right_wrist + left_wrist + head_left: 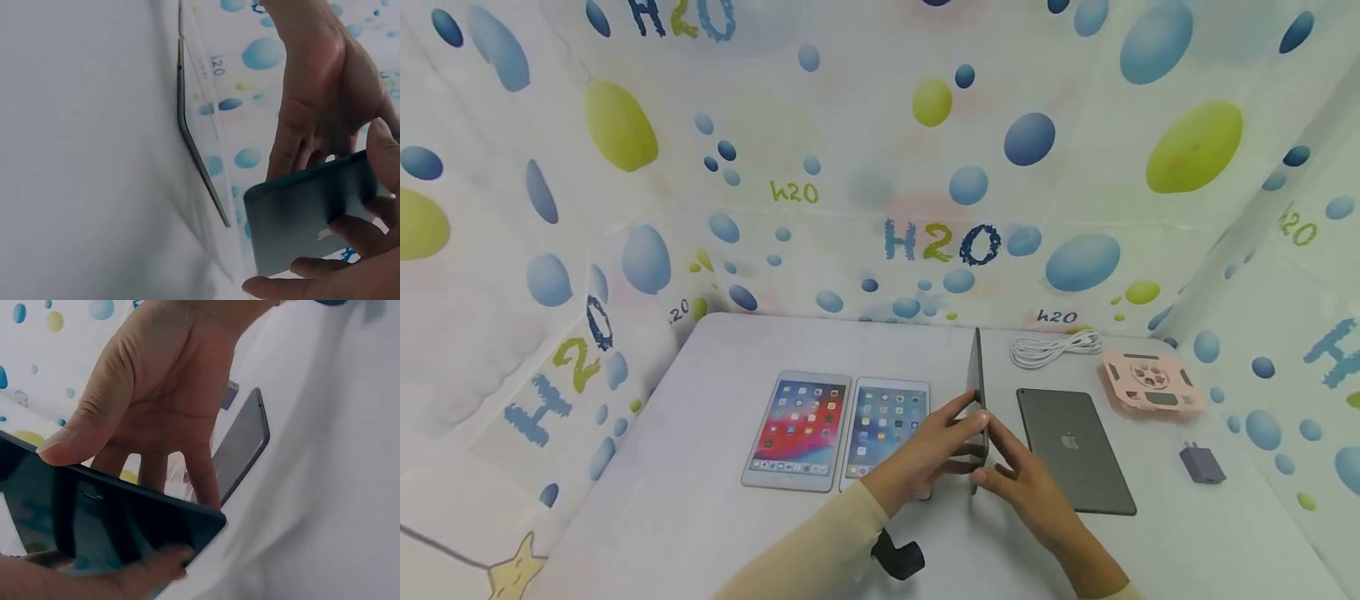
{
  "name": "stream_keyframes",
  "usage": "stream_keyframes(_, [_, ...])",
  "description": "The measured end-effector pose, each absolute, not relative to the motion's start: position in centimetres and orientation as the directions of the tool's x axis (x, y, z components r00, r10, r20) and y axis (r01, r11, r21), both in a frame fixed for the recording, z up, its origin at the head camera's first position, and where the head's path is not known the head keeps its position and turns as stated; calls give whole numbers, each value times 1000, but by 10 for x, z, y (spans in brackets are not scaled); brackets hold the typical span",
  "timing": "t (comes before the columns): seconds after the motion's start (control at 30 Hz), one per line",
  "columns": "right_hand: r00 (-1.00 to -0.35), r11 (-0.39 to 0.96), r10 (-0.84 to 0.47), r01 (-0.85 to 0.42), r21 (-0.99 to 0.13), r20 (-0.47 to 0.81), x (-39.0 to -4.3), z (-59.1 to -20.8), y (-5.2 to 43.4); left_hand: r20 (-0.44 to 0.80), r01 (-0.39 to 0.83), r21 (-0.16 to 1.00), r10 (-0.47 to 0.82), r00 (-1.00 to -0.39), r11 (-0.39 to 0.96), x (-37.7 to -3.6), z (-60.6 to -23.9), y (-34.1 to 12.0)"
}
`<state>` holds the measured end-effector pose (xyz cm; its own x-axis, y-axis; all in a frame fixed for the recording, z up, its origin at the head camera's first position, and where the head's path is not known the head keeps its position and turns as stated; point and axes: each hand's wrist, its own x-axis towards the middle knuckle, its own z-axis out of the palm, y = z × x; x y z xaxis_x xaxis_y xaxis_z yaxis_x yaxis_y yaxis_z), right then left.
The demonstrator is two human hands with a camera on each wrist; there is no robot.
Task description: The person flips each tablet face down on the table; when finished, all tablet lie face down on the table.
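A thin dark tablet [977, 375] stands on edge between my two hands, nearly edge-on in the head view. My left hand [921, 458] holds it from the left, fingers spread against its dark glossy face [37, 512]. From the other side my right hand [1026, 492] grips its near part with thumb and fingers. In the right wrist view, fingers of the right hand [356, 275] lie across the grey back [281, 231], beside a logo. To the left lie two white-framed tablets [797, 433] [887, 425] with lit screens. A grey tablet [1075, 450] lies back up at the right.
Behind the grey tablet lies a coiled white cable [1037, 352]. A pink case [1150, 382] with cut-outs sits at the far right, with a dark plug charger [1202, 463] in front of it. A patterned curtain [850, 167] encloses the white table [647, 500].
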<state>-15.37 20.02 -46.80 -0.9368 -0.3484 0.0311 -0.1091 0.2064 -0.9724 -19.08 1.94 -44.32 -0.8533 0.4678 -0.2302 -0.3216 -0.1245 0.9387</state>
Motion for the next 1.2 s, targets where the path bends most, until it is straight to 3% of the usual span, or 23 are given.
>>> stream_keyframes(0.3, [-938,308,-337,-194,-932,84,-150,-469,205,-126,-331,852,455,-882,-407,-191,-451,15])
stream_keyframes(0.53, [-978,407,-176,35,-913,-116,-153,-474,216,-94,-301,807,393,-915,-507,-191,-459,9])
stream_keyframes(0.63, [-981,458,-124,77,-886,-149,-154,-474,223,-128,-286,844,348,-929,-453,-192,-465,6])
stream_keyframes(0.87, [-989,638,-74,51,-768,-127,-152,-478,232,-183,-219,966,238,-954,-138,-191,-482,3])
stream_keyframes(1.2, [-997,807,-42,7,-591,-69,-147,-483,230,-141,-123,984,137,-980,132,-191,-492,5])
